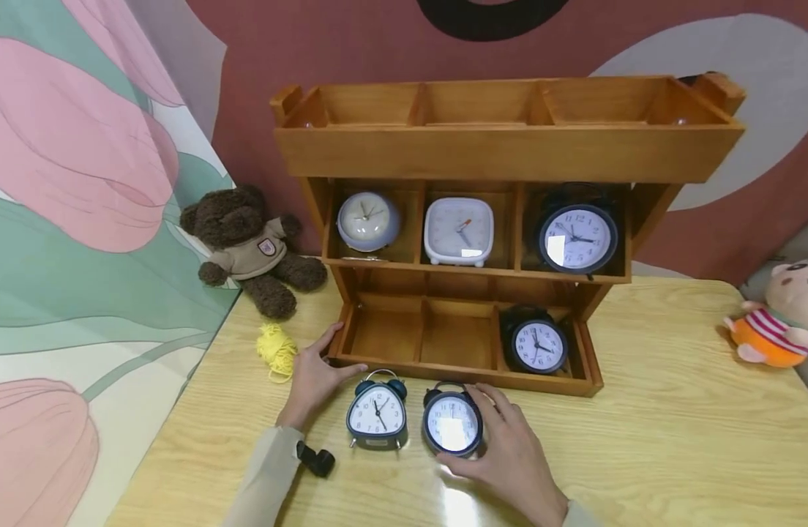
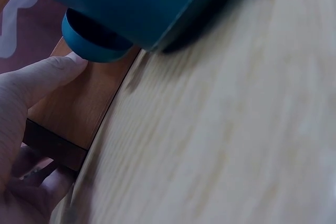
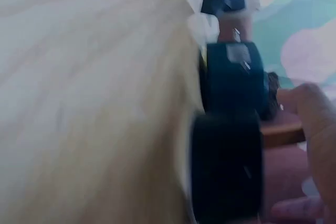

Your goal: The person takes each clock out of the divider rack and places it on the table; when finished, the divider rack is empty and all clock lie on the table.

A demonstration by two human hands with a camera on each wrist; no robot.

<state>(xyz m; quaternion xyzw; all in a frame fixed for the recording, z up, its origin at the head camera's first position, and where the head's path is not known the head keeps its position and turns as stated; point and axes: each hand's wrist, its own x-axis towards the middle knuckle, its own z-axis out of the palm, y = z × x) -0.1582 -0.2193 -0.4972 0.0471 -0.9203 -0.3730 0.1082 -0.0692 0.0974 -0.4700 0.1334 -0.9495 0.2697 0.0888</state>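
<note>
My left hand (image 1: 317,379) grips the lower left corner of a wooden shelf (image 1: 470,377), thumb along its front board and fingers round the side. Next to the thumb stands a teal triangular alarm clock (image 1: 378,413) with a white dial. My right hand (image 1: 509,454) holds a round dark alarm clock (image 1: 452,424) from its right side, thumb at the lower rim and fingers by the top. Glare covers part of its face. From the right wrist the round clock (image 3: 226,166) is blurred, with the teal clock (image 3: 233,77) beyond it.
Three clocks sit in the middle tier, including a white square clock (image 1: 459,230). A black round clock (image 1: 536,342) occupies the bottom right compartment. A brown teddy bear (image 1: 246,245) and yellow yarn (image 1: 277,351) lie left; a plush toy (image 1: 779,315) sits far right.
</note>
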